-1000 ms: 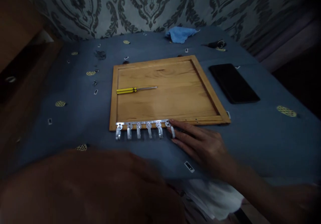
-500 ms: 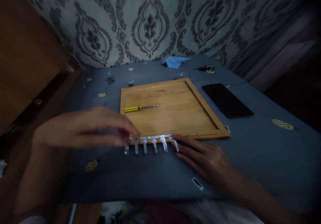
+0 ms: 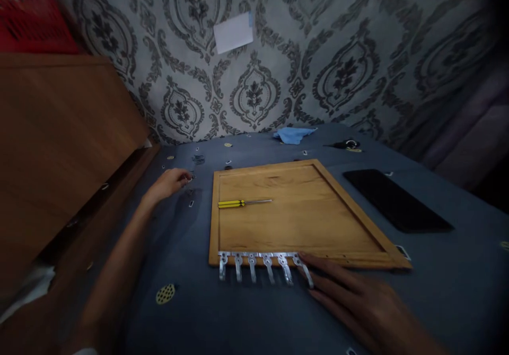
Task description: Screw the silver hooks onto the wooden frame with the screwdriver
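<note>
Lying along the board's (image 3: 294,222) six o'clock edge, the hook rail (image 3: 260,262) was steadied by the flat, spread right hand (image 3: 358,302). At ten o'clock, small metal pieces (image 3: 191,203) were reached by the left hand (image 3: 169,182); whether anything was pinched could not be told.

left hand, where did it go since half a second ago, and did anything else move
The left hand left the near-left end of the hook rail and reached to the small metal parts on the sheet left of the wooden board; whether it grips one is unclear. The right hand stays flat at the rail's right end. Screwdriver and phone lie as before.
</note>
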`<state>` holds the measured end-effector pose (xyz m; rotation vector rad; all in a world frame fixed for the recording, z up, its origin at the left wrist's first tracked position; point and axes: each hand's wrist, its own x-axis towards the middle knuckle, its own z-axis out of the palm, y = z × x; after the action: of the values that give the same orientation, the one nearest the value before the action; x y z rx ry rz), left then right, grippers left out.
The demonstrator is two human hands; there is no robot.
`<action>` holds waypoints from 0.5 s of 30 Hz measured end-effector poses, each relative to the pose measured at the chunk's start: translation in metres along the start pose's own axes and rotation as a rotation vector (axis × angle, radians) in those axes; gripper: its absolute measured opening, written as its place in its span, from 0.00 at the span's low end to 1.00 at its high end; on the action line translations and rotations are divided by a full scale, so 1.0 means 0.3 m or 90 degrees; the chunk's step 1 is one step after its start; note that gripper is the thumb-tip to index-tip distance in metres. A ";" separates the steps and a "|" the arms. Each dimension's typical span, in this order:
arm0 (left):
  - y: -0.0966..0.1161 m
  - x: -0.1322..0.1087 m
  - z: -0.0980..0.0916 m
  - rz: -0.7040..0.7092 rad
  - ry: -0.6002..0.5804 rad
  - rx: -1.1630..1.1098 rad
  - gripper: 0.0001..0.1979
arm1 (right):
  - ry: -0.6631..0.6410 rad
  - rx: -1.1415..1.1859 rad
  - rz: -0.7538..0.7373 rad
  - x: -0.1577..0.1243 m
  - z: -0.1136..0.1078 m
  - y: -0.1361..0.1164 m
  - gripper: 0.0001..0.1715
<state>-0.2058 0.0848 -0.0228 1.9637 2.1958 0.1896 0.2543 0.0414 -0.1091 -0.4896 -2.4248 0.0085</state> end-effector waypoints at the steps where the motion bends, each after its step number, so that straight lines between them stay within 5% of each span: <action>1: -0.016 0.006 0.012 -0.009 0.010 0.003 0.16 | 0.013 0.004 -0.009 0.006 0.000 0.001 0.21; 7: -0.076 0.056 0.125 -0.026 0.088 0.002 0.18 | 0.059 0.006 -0.048 0.039 0.004 0.017 0.41; 15: -0.119 0.098 0.214 -0.036 0.149 -0.007 0.18 | 0.031 0.013 -0.013 -0.033 0.053 0.055 0.21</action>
<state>-0.2292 0.1081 -0.0949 1.9589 2.3811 0.4440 0.2573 0.0553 -0.1298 -0.4500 -2.3800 0.0124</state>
